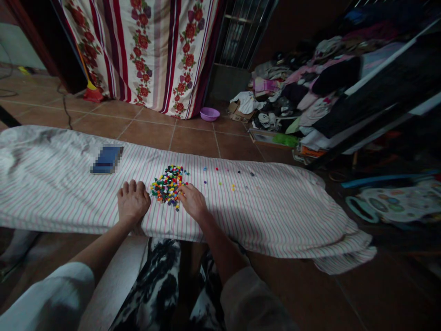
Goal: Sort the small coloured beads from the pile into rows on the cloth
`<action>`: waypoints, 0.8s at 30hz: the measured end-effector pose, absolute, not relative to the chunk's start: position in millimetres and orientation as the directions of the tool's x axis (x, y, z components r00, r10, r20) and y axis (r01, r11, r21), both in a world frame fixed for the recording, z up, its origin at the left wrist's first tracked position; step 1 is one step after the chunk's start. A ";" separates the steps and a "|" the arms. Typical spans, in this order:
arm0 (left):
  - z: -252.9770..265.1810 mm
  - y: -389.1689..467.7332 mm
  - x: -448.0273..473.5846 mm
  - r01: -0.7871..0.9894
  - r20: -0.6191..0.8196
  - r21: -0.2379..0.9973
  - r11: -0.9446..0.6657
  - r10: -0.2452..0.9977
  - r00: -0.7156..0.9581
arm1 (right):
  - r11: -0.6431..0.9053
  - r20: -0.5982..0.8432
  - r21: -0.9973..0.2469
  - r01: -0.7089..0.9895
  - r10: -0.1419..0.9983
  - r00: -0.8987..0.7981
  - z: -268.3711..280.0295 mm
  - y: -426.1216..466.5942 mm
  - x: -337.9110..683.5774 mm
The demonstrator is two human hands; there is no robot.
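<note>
A dense heap of small, many-coloured bead-like pieces (167, 184) lies on the striped cloth in front of me. My right hand (193, 201) reaches over the heap's right edge, thumb and fingers drawn together among the pieces. Whatever is between its fingertips is too small to make out. To the left of the heap, my left hand (133, 201) rests palm down on the cloth with its fingers slightly apart. Right of the heap, several single pieces lie spaced out in two loose rows, among them a yellow cluster (233, 187) and a red piece (217, 168).
The striped cloth (275, 216) covers a long, low surface. A blurred-out blue rectangular object (106, 160) lies on its left part. Beyond are a floral curtain (161, 59), a purple basin (210, 114), a red broom (93, 94) and a heap of clothes (292, 92).
</note>
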State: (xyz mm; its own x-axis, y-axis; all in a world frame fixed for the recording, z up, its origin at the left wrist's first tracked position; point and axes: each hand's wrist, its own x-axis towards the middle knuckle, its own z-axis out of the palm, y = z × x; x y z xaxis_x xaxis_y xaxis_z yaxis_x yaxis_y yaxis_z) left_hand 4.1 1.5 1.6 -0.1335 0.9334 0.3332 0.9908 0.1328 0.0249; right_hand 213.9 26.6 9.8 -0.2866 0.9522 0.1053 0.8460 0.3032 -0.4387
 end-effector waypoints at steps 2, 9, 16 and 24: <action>1.9 1.5 4.2 0.991 0.330 0.034 0.133 0.934 -0.137 | 0.285 0.094 -0.433 0.855 0.958 -0.271 9.3 28.7 211.2; 0.7 2.7 3.3 0.990 0.314 0.060 0.129 0.939 -0.141 | 0.264 0.073 -0.424 0.866 0.963 -0.258 5.6 32.7 211.9; 2.7 1.7 4.0 0.987 0.295 0.094 0.130 0.943 -0.153 | 0.263 0.110 -0.442 0.857 0.965 -0.239 4.8 31.0 212.9; 3.1 1.0 4.7 0.990 0.310 0.048 0.136 0.940 -0.144 | 0.282 0.133 -0.445 0.850 0.959 -0.249 9.1 28.3 212.2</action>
State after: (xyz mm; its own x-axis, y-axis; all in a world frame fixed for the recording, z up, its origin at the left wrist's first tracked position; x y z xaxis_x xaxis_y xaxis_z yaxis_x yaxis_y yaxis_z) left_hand 4.7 1.0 3.1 -0.1439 0.9398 0.3101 0.9896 0.1357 0.0480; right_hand 212.2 28.3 9.1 -0.2492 0.9593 0.1328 0.8501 0.2824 -0.4445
